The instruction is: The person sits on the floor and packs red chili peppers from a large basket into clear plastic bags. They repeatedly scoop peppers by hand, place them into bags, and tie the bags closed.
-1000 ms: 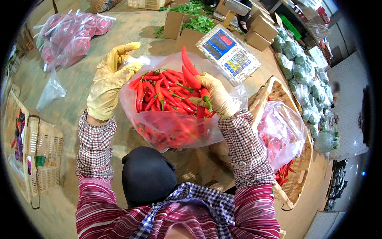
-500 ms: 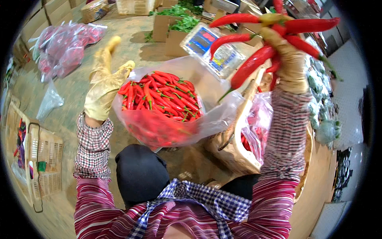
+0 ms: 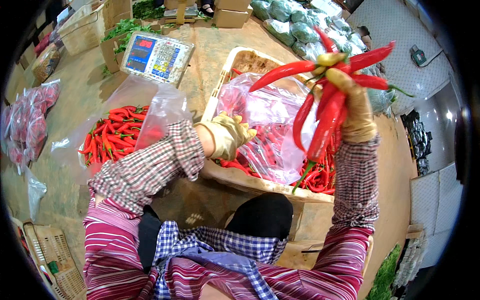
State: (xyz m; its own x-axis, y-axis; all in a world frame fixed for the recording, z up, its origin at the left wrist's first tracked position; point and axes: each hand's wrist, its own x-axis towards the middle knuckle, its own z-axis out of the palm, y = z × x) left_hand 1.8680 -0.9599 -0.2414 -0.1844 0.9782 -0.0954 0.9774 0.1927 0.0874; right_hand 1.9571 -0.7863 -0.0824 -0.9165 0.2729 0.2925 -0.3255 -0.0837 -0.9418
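My right hand (image 3: 352, 102), in a yellowish glove, is raised over the right side of a pale plastic crate (image 3: 220, 92). It is closed around a bunch of long red chili peppers (image 3: 327, 120) that fan out past the fingers. My left hand (image 3: 225, 136), gloved too, reaches over the crate's left rim. Its fingers are loosely bent and apart at the clear plastic bag (image 3: 272, 107) lying over more red chilies in the crate; I see nothing held in them. Left of the crate, behind my left forearm, stands an open clear bag filled with red chilies (image 3: 117, 132).
A digital scale (image 3: 157, 57) is beyond the filled bag. Tied bags of red produce (image 3: 32, 122) lie at the left, bags of green produce (image 3: 305, 32) at the far right. Cardboard boxes (image 3: 232, 15) stand at the back, another plastic crate (image 3: 57, 255) at the lower left.
The view has turned right toward the crate. My left hand has moved from beside the filled bag to over the crate. My right hand still holds its bunch of chilies.
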